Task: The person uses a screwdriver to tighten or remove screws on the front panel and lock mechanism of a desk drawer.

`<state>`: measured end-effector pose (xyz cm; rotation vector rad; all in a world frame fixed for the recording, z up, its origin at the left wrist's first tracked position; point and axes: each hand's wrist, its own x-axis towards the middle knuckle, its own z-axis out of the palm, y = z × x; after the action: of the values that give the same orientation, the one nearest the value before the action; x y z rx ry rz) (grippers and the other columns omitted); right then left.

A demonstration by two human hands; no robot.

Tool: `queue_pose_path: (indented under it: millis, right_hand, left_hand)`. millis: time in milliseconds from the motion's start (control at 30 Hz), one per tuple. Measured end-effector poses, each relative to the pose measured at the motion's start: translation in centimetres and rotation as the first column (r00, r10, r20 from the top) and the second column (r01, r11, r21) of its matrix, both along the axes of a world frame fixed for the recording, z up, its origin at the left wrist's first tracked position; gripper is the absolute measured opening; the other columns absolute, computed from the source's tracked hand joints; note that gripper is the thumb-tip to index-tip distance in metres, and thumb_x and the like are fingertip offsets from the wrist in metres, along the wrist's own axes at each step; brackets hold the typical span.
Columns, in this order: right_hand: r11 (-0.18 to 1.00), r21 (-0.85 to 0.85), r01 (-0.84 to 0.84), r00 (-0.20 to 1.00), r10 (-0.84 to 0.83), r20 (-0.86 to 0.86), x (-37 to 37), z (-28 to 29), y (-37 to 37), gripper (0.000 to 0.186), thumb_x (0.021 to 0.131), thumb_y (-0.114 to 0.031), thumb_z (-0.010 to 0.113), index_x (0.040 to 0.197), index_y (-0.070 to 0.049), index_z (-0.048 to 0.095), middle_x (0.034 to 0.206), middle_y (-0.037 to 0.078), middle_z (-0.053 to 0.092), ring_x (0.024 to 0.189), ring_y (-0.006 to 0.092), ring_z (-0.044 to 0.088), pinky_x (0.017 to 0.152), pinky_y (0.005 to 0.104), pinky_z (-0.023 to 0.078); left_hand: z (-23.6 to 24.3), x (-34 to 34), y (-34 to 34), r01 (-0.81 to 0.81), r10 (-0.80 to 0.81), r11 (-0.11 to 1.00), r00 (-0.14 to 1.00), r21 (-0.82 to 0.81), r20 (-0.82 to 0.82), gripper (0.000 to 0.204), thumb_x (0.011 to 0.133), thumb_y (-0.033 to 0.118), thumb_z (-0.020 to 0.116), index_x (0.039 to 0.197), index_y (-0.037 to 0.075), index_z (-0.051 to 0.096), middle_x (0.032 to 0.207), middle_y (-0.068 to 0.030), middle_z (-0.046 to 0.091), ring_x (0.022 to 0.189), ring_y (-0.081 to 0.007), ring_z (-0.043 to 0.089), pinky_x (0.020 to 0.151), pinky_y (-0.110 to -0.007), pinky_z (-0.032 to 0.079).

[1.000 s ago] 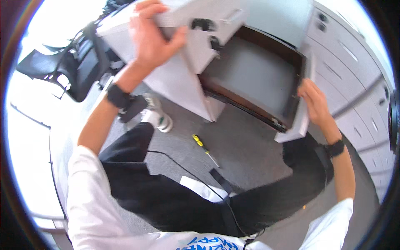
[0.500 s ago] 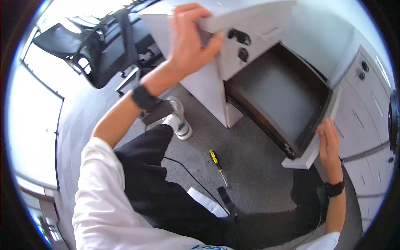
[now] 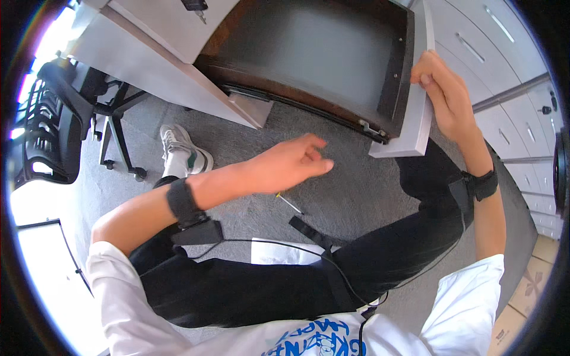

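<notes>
Right-hand grip (image 3: 449,102) is hooked over the edge of the white drawer front (image 3: 414,124) at 2 o'clock, fingers curled onto it. Left hand (image 3: 290,164) is released: fingers loosely bent, nothing seen in it, mid-view above the floor (image 3: 350,204), apart from the drawer. Drawer (image 3: 323,56) sits at 12 to 1 o'clock, pulled well out of the white cabinet (image 3: 151,62) at 11 o'clock; dark brown walls, grey base, small metal bracket (image 3: 371,128) by the near front corner. Key (image 3: 202,17) at 11 o'clock. Screwdriver (image 3: 290,203) lies on the floor just off centre toward 6 o'clock (handle mostly hidden by the left hand, shaft and a bit of yellow show). Black strap (image 3: 309,231) and white sheet (image 3: 279,253) further toward 6 o'clock. Step in hand, judging by pose: right hand steadies the extended drawer, left free. Next move likely calls for holding the front level, left hand supporting the near side wall; handled from one side only, the drawer could twist or bind.
</notes>
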<state>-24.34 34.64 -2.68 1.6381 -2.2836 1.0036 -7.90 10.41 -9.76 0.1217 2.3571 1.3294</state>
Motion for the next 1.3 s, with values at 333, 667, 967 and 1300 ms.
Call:
queue_pose_path:
  millis: [333,667,967,1300]
  right_hand:
    - [0.996,-0.089,0.022,0.999,-0.025,-0.032,1.8,-0.7,-1.5,0.004,0.087,-0.001,0.045,0.083,0.000,0.047,0.078,0.012,0.043,0.072,0.0293,0.046,0.067,0.0327,0.039]
    - [0.998,-0.059,0.025,0.999,-0.026,-0.024,4.6,-0.4,-1.3,0.007,0.086,0.003,0.044,0.082,-0.001,0.048,0.076,0.013,0.043,0.071,0.0289,0.044,0.065,0.0348,0.039]
    - [0.997,0.028,0.074,0.997,-0.073,-0.027,3.9,1.4,-0.7,0.009,0.091,-0.004,0.043,0.086,0.000,0.049,0.079,0.014,0.047,0.079,0.0315,0.050,0.072,0.0351,0.042]
    - [0.970,0.162,0.180,0.981,-0.166,-0.097,2.4,3.3,-0.2,0.014,0.096,-0.011,0.043,0.093,-0.003,0.054,0.086,0.002,0.054,0.077,0.0122,0.048,0.075,0.0225,0.040]
  left_hand:
    - [-4.5,-2.8,3.8,-0.465,0.297,0.036,0.850,0.884,0.435,0.029,0.079,-0.001,0.052,0.107,-0.003,0.048,0.112,-0.0151,0.055,0.117,-0.0316,0.050,0.106,-0.049,0.035]
    - [-2.7,0.3,4.5,-0.457,0.275,0.095,0.866,0.885,0.418,0.033,0.086,-0.003,0.048,0.118,-0.006,0.039,0.115,-0.0173,0.052,0.113,-0.0305,0.052,0.106,-0.050,0.037]
    - [-3.6,-0.3,5.0,-0.349,0.205,0.007,0.918,0.937,0.341,0.040,0.084,-0.002,0.051,0.121,-0.010,0.040,0.121,-0.0195,0.052,0.115,-0.0301,0.051,0.106,-0.049,0.035]
    - [-3.7,-0.7,6.7,-0.230,0.207,-0.016,0.951,0.973,0.229,0.041,0.091,0.008,0.052,0.125,-0.010,0.038,0.125,-0.0217,0.048,0.121,-0.0304,0.047,0.109,-0.046,0.033]
